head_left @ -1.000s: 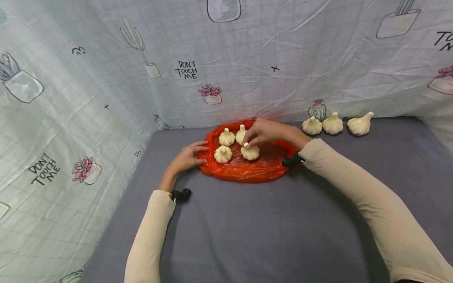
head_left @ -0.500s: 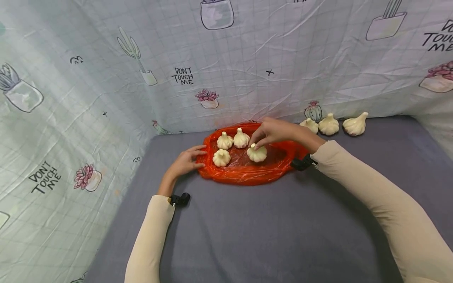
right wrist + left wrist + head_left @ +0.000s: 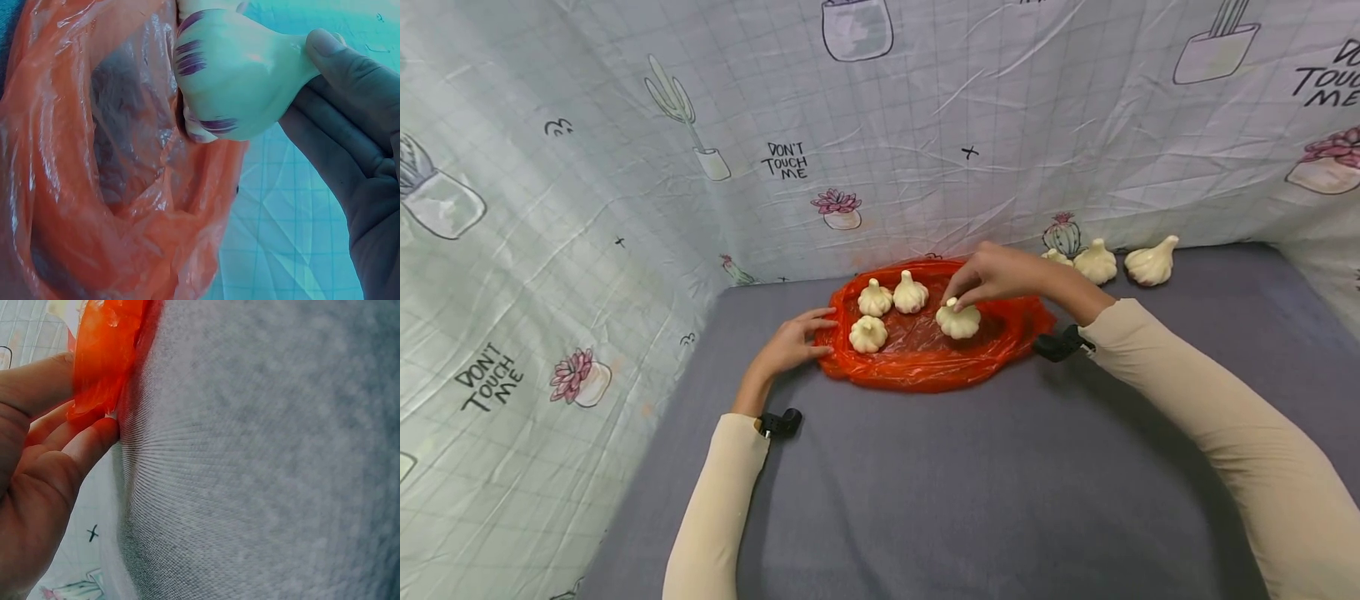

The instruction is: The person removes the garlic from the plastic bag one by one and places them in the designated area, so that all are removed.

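An orange-red plastic bag lies spread on the grey table with its mouth facing up. Three pale garlic bulbs stand inside its left part: a front bulb, a back-left bulb and a back bulb. My right hand pinches another garlic bulb by its stem, over the bag's right-middle part. The right wrist view shows this garlic bulb with purple streaks, thumb and fingers at its neck. Spread fingers of my left hand touch the bag's left edge; the bag's film partly covers them in the left wrist view.
To the right at the back, a whole garlic bulb and a tilted one lie along the wall cloth; my right arm partly hides a third bulb. The printed cloth hangs behind the table.
My right hand has moved the pinched garlic bulb rightward, away from the other bulbs in the bag. The left hand has stayed at the bag's edge. The head view has shifted slightly.
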Motion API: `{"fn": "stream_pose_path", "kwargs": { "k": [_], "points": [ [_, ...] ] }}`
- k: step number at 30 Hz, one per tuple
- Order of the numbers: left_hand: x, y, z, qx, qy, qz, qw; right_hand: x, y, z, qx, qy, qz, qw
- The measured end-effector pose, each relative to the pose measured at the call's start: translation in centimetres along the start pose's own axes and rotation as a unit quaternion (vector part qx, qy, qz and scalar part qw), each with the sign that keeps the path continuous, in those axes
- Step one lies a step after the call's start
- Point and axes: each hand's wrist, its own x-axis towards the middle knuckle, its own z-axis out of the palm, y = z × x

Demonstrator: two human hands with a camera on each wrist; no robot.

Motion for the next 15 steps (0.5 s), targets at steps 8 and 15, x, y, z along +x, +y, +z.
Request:
{"fn": "stream_pose_path", "kwargs": {
  "k": [8,15],
  "points": [
    [-0.1,0.0,-0.1,0.004,0.001,0.007,1.0,-1.0,0.0,-0.4,-0.003,0.002,0.008,1.0],
    [0.1,-0.1,-0.1,0.002,-0.001,0.01,0.9999,-1.9,-0.2,-0.9,-0.002,0.015,0.017,1.0]
  ]
}}
